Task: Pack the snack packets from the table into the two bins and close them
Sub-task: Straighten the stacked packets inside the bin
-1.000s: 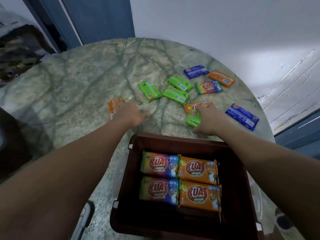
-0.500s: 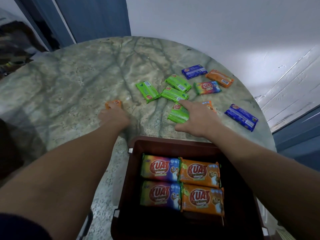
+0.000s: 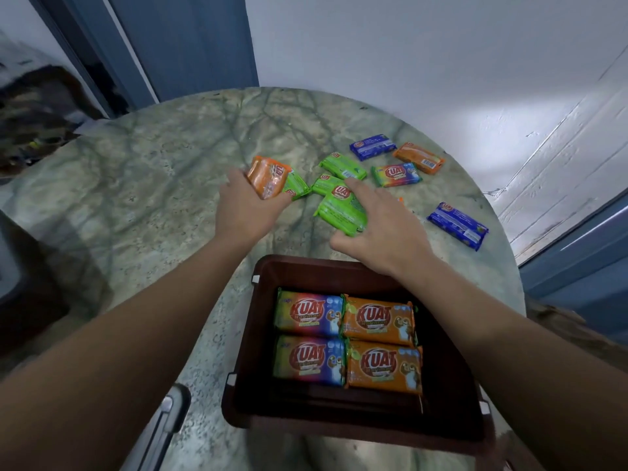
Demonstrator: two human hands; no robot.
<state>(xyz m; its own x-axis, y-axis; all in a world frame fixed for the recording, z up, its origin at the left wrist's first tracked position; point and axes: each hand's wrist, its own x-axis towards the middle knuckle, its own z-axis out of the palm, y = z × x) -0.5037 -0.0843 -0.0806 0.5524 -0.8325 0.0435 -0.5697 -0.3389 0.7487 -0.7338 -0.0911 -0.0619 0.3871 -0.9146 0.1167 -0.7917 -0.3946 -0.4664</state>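
Note:
My left hand (image 3: 246, 205) holds an orange snack packet (image 3: 268, 176) lifted above the marble table (image 3: 153, 171). My right hand (image 3: 384, 226) grips a green packet (image 3: 341, 210) just beyond the far rim of the open brown bin (image 3: 244, 379). Inside the bin lie two rainbow packets (image 3: 309, 314) on the left and two orange packets (image 3: 379, 321) on the right, face up. Loose on the table remain several packets: green ones (image 3: 341, 164), a rainbow one (image 3: 396, 174), an orange one (image 3: 419, 157) and two blue ones (image 3: 372, 147).
The round table's right edge curves close behind the second blue packet (image 3: 457, 225). A white wall (image 3: 407, 62) and a blue door (image 3: 183, 45) stand behind the table. A grey metal bar (image 3: 163, 426) shows at the near left of the bin. Only one bin is in view.
My left hand has picked the orange packet off the table and moved it right. My right hand has closed round the green packet and drawn it toward the bin.

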